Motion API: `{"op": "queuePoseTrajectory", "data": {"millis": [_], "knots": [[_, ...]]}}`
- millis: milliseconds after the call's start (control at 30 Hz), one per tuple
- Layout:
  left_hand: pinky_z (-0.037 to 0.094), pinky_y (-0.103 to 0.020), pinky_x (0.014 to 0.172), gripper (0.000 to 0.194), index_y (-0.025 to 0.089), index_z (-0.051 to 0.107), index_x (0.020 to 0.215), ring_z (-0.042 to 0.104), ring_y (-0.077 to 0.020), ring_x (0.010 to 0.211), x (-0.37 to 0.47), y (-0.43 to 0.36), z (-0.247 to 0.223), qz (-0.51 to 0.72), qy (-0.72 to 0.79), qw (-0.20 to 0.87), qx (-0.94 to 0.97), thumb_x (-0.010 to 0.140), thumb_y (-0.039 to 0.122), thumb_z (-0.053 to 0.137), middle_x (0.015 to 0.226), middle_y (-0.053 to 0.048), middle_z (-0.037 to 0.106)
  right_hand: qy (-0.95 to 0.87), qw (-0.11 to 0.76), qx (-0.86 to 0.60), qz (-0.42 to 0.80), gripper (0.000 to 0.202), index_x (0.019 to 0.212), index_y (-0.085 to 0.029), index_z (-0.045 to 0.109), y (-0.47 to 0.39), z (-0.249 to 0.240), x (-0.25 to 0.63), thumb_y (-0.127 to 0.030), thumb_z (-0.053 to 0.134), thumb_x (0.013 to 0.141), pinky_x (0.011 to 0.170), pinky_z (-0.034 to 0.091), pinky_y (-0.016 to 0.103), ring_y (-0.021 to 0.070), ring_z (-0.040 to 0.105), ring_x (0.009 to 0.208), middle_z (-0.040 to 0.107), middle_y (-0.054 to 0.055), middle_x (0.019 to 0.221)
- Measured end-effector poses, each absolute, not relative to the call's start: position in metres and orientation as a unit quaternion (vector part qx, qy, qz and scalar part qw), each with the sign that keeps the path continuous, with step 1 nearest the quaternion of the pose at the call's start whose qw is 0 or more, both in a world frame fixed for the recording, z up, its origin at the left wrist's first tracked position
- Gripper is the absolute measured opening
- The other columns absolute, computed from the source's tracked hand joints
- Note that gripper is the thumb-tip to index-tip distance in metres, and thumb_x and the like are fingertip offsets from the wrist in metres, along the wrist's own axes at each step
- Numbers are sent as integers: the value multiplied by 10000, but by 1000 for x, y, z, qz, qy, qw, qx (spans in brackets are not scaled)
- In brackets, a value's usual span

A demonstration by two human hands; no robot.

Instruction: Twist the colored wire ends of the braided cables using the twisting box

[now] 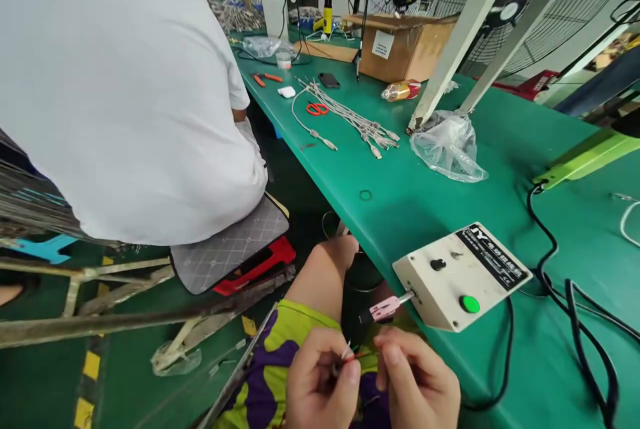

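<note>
Low in the head view, over the lap, my left hand (325, 379) is closed in a pinch around the end of a cable, its thin wires (354, 356) fanning out, one white and others reddish. My right hand (417, 379) pinches close beside it, where the tip of a reddish wire reaches its fingers. Most of the cable is hidden by my left hand. Just beyond my hands, a pink clip with a dark tip (385, 309) sticks out from a cream control box (463, 276) with a green button and a black knob.
Several grey USB cables (357, 116) lie on the green table (345, 169) with red-handled scissors (317, 108), pliers (267, 78) and a phone (329, 80). A plastic bag (450, 146) rests by a metal post. A person in white (150, 109) sits at left. Black cords (553, 242) trail at right.
</note>
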State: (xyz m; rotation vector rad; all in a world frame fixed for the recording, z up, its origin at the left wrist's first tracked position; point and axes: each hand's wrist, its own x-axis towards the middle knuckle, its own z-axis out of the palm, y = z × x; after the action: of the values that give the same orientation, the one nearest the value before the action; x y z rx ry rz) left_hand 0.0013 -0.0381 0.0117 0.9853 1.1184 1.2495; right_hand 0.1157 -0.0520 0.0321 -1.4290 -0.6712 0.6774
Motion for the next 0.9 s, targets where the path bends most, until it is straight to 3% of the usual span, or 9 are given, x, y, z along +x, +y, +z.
{"op": "queuePoseTrajectory", "data": {"millis": [100, 200, 367, 533, 900], "knots": [[412, -195, 529, 436, 205, 714, 892, 467, -103, 560, -1, -29, 6, 541, 464, 558, 426, 1057, 604, 776, 705, 24, 562, -284, 622, -628, 370, 489, 822, -199, 863, -51, 17, 129, -635, 802, 1036, 500, 438, 263, 167, 577, 505, 658, 28, 592], [425, -174, 531, 310, 207, 709, 920, 489, -99, 577, 1, -15, 10, 566, 409, 533, 477, 1107, 451, 743, 769, 12, 599, -261, 617, -615, 417, 590, 775, -185, 812, -48, 9, 137, -693, 733, 1066, 528, 467, 282, 186, 582, 574, 688, 58, 673], [453, -153, 538, 206, 224, 696, 934, 543, -99, 624, 7, 1, 23, 618, 373, 490, 489, 1105, 325, 747, 919, -31, 705, -155, 669, -548, 477, 444, 1180, -220, 896, -35, 20, 128, -614, 890, 977, 573, 490, 242, 155, 571, 668, 776, 72, 958], [410, -160, 471, 248, 204, 694, 923, 438, -54, 507, 10, 0, 25, 595, 389, 536, 455, 1087, 370, 780, 1009, -74, 796, -102, 704, -472, 520, 409, 1217, -236, 907, -29, 27, 122, -523, 965, 932, 541, 416, 188, 109, 424, 540, 559, -31, 566], [512, -181, 519, 237, 200, 736, 918, 626, -114, 570, 10, 1, 20, 575, 416, 523, 471, 1036, 385, 826, 950, -92, 840, -77, 702, -479, 521, 410, 1158, -254, 900, -29, 25, 121, -558, 986, 896, 527, 391, 203, 118, 383, 533, 479, -53, 533]]}}
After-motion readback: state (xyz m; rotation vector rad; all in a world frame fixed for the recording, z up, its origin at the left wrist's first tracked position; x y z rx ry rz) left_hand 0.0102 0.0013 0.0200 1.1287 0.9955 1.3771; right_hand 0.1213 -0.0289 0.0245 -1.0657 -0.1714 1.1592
